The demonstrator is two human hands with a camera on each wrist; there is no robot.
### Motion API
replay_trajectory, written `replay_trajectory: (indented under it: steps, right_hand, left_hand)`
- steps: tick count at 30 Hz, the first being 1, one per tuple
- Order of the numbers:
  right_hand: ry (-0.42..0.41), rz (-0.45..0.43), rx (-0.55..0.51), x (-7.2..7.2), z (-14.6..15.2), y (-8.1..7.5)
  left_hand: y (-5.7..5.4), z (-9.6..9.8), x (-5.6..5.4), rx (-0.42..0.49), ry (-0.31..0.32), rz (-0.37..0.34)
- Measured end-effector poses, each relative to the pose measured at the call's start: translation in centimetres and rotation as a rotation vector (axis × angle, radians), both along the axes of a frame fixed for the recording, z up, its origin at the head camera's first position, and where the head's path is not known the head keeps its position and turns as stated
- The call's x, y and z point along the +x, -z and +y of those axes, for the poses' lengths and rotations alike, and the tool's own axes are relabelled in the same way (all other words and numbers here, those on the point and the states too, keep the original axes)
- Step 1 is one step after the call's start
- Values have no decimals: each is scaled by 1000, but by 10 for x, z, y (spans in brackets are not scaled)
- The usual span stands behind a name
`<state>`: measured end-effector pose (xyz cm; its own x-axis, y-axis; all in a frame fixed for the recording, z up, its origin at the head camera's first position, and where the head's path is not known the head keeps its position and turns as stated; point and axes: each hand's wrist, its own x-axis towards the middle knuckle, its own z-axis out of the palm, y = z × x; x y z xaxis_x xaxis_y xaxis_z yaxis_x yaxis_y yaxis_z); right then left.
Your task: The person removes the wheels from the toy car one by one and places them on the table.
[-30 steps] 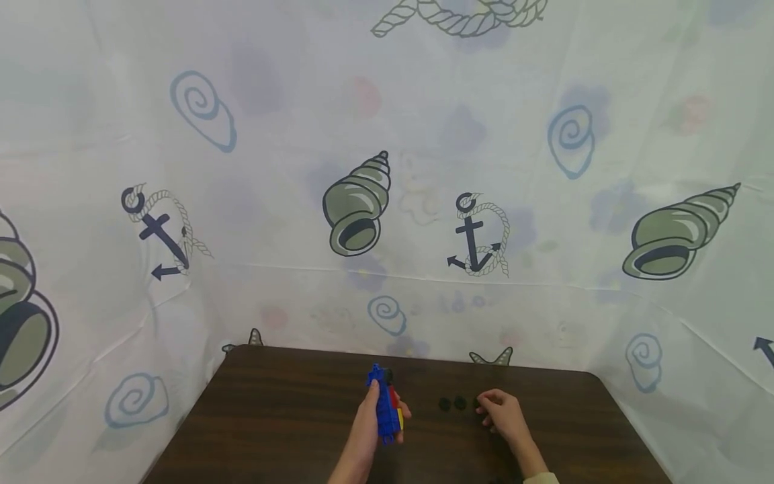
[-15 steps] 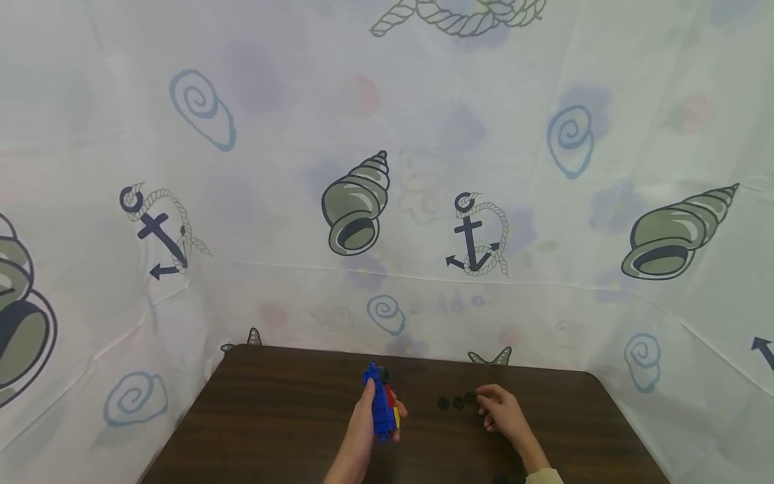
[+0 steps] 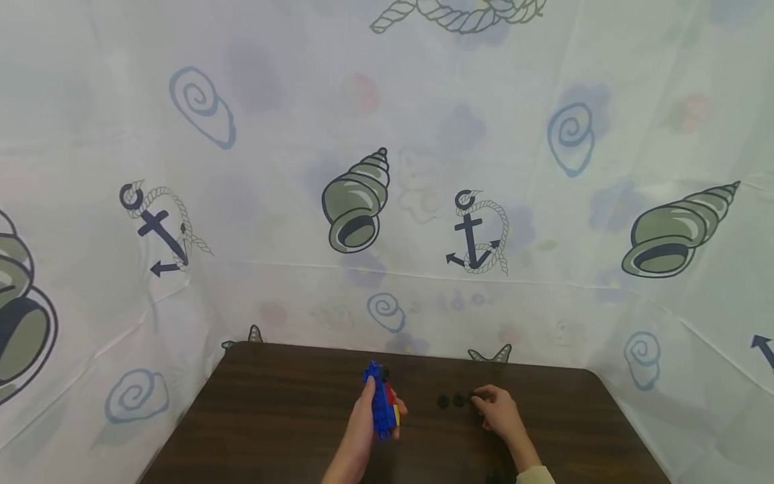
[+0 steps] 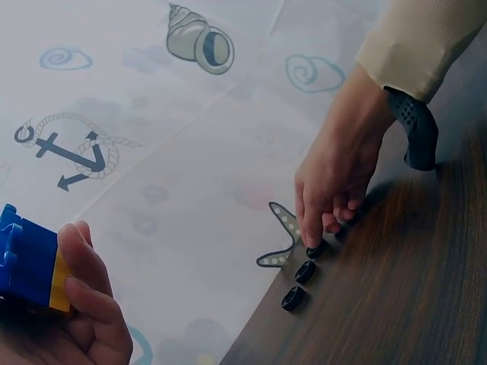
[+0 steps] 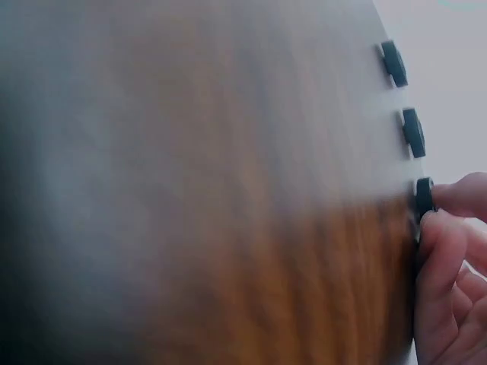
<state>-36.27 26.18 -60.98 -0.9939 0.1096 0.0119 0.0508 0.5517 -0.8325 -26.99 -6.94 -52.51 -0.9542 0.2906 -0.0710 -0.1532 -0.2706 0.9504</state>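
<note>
My left hand (image 3: 361, 420) grips a blue toy vehicle (image 3: 383, 407) with red and yellow parts and a dark wheel near its far end. The left wrist view catches only the blue and yellow end of the toy vehicle (image 4: 27, 262), with curled fingers against it. To the right, my right hand (image 3: 500, 411) pinches a small black toy wheel (image 5: 424, 198) between thumb and finger, low at the tabletop. Two more black wheels (image 5: 394, 64) (image 5: 413, 133) stand apart in a row to the left of the pinched one.
The dark wood-grain table (image 3: 272, 410) lies under both hands. Behind it hangs a pale sheet (image 3: 272, 202) printed with shells and anchors. A dark strap (image 4: 415, 129) sits at the right wrist, below a cream sleeve (image 4: 418, 49).
My right hand has shifted slightly left with its fingertips at the third wheel, which sits a little nearer the other two. My left hand and the toy vehicle have barely moved.
</note>
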Motion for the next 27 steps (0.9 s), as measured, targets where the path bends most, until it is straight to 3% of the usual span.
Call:
replay_trajectory:
  steps: [9, 15, 23, 27]
  right_hand:
    - [16, 14, -38, 0, -1, -1]
    - [73, -13, -176, 8, -1, -5]
    - [53, -34, -257, 28, -21, -22]
    - [0, 20, -288, 45, -49, -40]
  left_hand:
    - [-1, 2, -2, -21, 25, 2]
    - [3, 4, -2, -38, 66, -17]
    - [2, 14, 0, -98, 107, 118]
    - [5, 19, 4, -168, 140, 187]
